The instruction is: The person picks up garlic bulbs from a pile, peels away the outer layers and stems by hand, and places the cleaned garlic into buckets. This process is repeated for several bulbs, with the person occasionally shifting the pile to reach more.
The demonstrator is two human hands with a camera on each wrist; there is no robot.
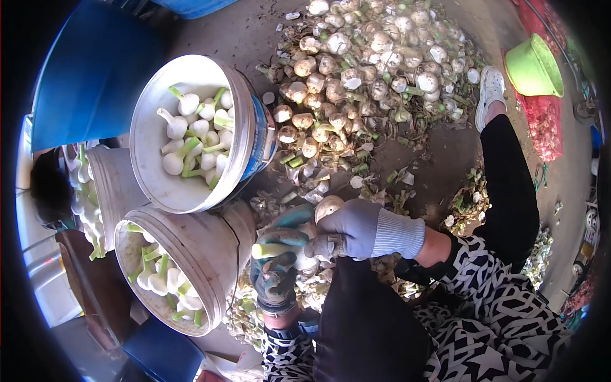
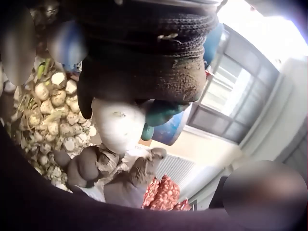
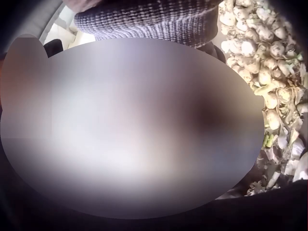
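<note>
My left hand (image 1: pixel 273 270), in a teal and grey glove, grips a garlic bulb (image 2: pixel 118 125) whose pale green stem (image 1: pixel 270 250) pokes out past the fingers. In the left wrist view the bulb is white and smooth. Close against it, my right hand (image 1: pixel 353 229) in a dirty grey glove pinches papery garlic skin (image 2: pixel 107 163) between thumb and fingers. Another, browner bulb (image 1: pixel 329 207) shows beside the right hand's knuckles. The right wrist view is mostly blurred, hiding that hand's fingers.
Two white buckets, an upper one (image 1: pixel 143 140) and a lower one (image 1: pixel 213 274), hold peeled garlic at the left. A big heap of unpeeled garlic (image 1: pixel 382 57) covers the floor ahead. At the far right are a lime-green tub (image 1: pixel 534 67) and a red mesh sack (image 1: pixel 541 124).
</note>
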